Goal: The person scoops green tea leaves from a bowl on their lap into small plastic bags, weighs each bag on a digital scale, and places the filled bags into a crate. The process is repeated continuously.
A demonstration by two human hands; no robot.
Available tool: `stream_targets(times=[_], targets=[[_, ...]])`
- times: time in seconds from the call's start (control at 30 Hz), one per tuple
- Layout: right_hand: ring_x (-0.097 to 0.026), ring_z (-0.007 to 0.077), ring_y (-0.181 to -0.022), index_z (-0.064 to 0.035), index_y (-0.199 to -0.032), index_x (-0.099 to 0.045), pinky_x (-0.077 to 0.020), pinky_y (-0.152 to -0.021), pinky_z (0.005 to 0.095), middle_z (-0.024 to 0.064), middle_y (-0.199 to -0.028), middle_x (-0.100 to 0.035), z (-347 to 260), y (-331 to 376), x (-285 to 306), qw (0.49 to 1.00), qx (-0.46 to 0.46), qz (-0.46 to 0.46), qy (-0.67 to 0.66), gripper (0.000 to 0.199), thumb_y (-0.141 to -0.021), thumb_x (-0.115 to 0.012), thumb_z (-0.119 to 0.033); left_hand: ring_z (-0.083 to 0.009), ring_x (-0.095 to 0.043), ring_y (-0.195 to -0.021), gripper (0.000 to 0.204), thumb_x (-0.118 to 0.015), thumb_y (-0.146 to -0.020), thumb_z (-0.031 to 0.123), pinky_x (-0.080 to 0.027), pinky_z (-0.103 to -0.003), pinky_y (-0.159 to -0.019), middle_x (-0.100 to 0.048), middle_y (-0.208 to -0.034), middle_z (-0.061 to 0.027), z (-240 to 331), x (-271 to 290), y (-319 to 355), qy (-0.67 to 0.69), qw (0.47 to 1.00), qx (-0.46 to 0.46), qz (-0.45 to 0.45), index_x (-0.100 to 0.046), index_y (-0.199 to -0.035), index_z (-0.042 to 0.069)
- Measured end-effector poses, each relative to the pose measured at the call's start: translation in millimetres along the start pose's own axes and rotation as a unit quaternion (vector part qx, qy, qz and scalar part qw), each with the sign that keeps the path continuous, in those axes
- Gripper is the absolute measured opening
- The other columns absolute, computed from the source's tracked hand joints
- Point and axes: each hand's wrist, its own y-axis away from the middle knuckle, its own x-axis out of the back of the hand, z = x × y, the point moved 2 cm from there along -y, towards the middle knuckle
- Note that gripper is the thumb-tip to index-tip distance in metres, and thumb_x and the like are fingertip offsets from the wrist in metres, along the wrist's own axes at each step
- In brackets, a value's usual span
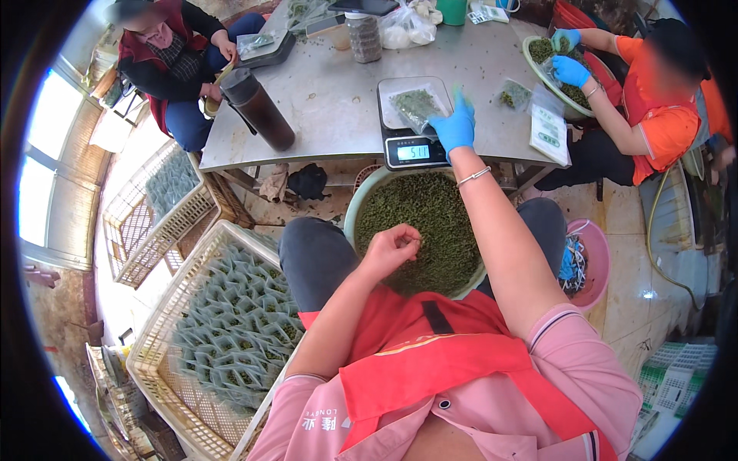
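My bare left hand [393, 250] hovers over a large pale-green tub [355, 201] heaped with small dark-green buds or granules. Its fingers are curled together, and whatever they may hold is hidden. On the metal table, my right hand [455, 127], in a blue glove, reaches to the right side of a digital scale [416, 151]. The thumb side meets the edge of a clear plastic bag [416, 107] of green bits lying on the weighing plate. The other fingers stretch away from me, blurred at the tips. The scale's display is lit.
A cream crate [157, 338] packed with filled upright bags stands at my left, another crate [142, 246] behind it. A dark bottle [261, 115] and a packet stack [548, 131] flank the scale. Two co-workers sit across; a pink basin [593, 265] is at my right.
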Motion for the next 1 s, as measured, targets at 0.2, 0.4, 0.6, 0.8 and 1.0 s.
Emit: stream_targets(times=[0.2,0.4,0.6,0.8,1.0], targets=[[-0.053,0.0253,-0.106,-0.0062,-0.123,-0.051,-0.0423,-0.091,0.0332,0.0129,-0.116,-0.052,21.6,54.7,31.5,0.986,0.108,0.045,-0.118,0.053,-0.07,-0.056,0.0,-0.0111,-0.061,-0.065,0.017,-0.055,-0.084,0.005,-0.049,-0.022,-0.059,-0.06,-0.081,-0.0049,-7.7,5.6,3.0,0.119,0.992,-0.007,0.047,-0.053,-0.1,-0.002],[-0.058,0.0101,-0.08,-0.0078,-0.123,-0.053,-0.0489,-0.074,0.0253,0.0057,-0.098,-0.063,11.4,162.0,64.1,0.878,0.025,-0.422,-0.224,0.043,-0.082,-0.063,-0.011,-0.0125,-0.06,-0.063,0.035,-0.054,-0.086,0.005,-0.05,-0.023,-0.059,-0.058,-0.077,-0.0065,4.0,9.3,-6.0,0.194,0.977,-0.038,0.079,-0.039,-0.117,-0.001],[-0.058,0.0095,-0.069,0.0003,-0.103,-0.061,-0.0481,-0.062,0.0232,0.005,-0.081,-0.064,6.9,174.8,60.2,0.831,-0.104,-0.471,-0.277,0.022,-0.082,-0.061,-0.008,-0.0119,-0.059,-0.063,0.044,-0.056,-0.086,0.003,-0.049,-0.023,-0.06,-0.057,-0.075,-0.0052,10.3,5.5,2.2,0.124,0.985,-0.058,0.1,-0.035,-0.124,0.001],[-0.058,0.0089,-0.06,-0.0004,-0.101,-0.062,-0.0486,-0.055,0.0222,0.0056,-0.078,-0.065,24.1,172.1,57.0,0.853,-0.14,-0.401,-0.302,0.018,-0.086,-0.056,-0.007,-0.0098,-0.059,-0.066,0.039,-0.059,-0.084,0.002,-0.048,-0.021,-0.061,-0.056,-0.075,-0.0034,-0.3,14.3,3.4,0.098,0.976,-0.082,0.175,-0.042,-0.119,0.001],[-0.062,0.0254,-0.068,-0.0064,-0.105,-0.061,-0.0501,-0.062,0.0341,0.0132,-0.079,-0.065,36.7,160.6,71.0,0.879,0.013,-0.468,-0.09,0.027,-0.086,-0.056,-0.025,-0.0154,-0.063,-0.07,0.029,-0.061,-0.082,0.012,-0.05,-0.028,-0.062,-0.063,-0.084,-0.0074,-2.4,2.2,5.9,-0.22,0.967,-0.082,0.101,-0.054,-0.109,0.005]])
